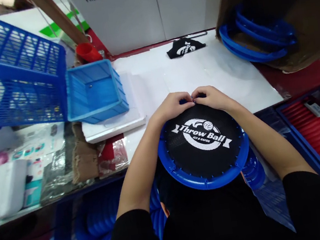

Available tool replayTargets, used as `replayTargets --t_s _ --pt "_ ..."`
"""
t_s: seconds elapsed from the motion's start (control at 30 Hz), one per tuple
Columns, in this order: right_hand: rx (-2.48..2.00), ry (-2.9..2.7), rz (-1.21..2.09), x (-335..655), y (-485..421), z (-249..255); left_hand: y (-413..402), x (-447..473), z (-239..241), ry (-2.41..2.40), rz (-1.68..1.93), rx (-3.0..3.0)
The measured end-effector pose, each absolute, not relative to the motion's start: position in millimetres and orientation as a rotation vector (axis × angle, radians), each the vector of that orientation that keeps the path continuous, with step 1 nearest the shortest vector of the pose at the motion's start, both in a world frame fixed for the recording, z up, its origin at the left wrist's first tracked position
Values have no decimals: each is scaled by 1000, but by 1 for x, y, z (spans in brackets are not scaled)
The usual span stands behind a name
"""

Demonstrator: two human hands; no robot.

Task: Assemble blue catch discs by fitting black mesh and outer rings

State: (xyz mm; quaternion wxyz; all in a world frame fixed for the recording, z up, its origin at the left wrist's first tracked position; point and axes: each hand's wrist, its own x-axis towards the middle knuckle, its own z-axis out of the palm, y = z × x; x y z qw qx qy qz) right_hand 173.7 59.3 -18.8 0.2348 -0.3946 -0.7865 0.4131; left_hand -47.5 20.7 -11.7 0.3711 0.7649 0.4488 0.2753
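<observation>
Disc (204, 159) | face up | lettering (202, 133) slopes down rightward | fingers (204, 89) pinch far edge

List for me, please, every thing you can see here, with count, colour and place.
Throw Ball disc: one, black with blue rim, between the arms
Work surface: one, white, centre
Black printed cloth: one, black and white, beyond the disc
Small bin: one, light blue, left
White slab: one, white, under the bin
Slatted basket: one, blue, upper left
Cup: one, red, behind the bin
Wooden post: one, brown, upper left
Open carton: one, brown, upper right
Curved pieces: at least two, blue, inside carton
Ribbed red stack: one, red, lower right
Left hand: one, bare, disc's far edge
Right hand: one, bare, same edge
</observation>
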Motion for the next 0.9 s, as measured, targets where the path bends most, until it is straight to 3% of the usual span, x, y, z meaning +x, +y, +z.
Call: replayTargets --t_s 0.13,0.33,0.9 --pt "-1026 -2189 1036 186 50 -6 22 -49 -11 1116 644 2076" --pt "-1178 -2463 434 210 15 3 23 -49 -11 1080 602 2213" --pt "-1116 -2407 537 205 9 -18 14 -43 -16 1047 486 2532"
